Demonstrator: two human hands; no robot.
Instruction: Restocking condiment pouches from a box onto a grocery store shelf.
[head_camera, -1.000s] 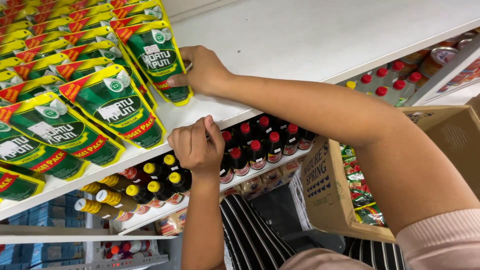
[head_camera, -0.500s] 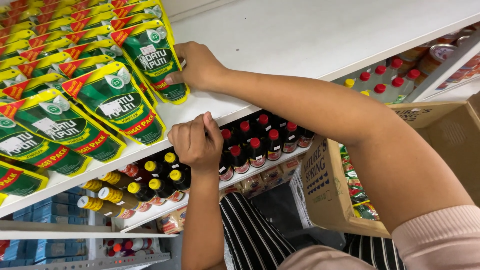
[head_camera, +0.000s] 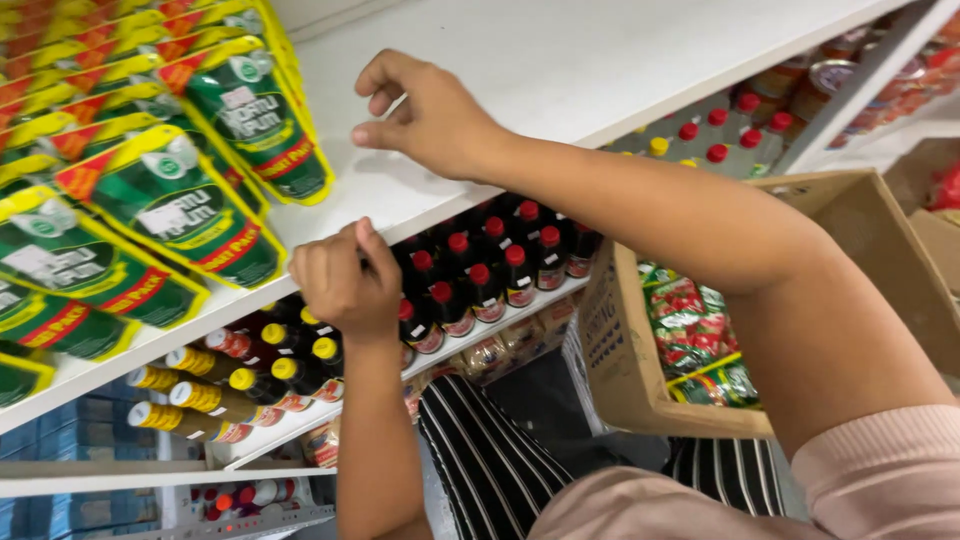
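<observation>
While my right hand (head_camera: 430, 115) hovers loosely curled and empty over the white shelf (head_camera: 600, 70), the green-and-yellow pouch (head_camera: 262, 125) lies just to its left, end of a flat overlapping row. My left hand (head_camera: 340, 280) pinches the shelf's front edge below, grip narrow and holding only that lip. Judging by its look, the pouch is soft, light and somewhat slick, so I'd take it by the stiffer sealed border rather than the belly. Under the left grip stand red-capped bottles (head_camera: 480, 270); a cardboard box (head_camera: 700, 330) sits beneath my right arm.
</observation>
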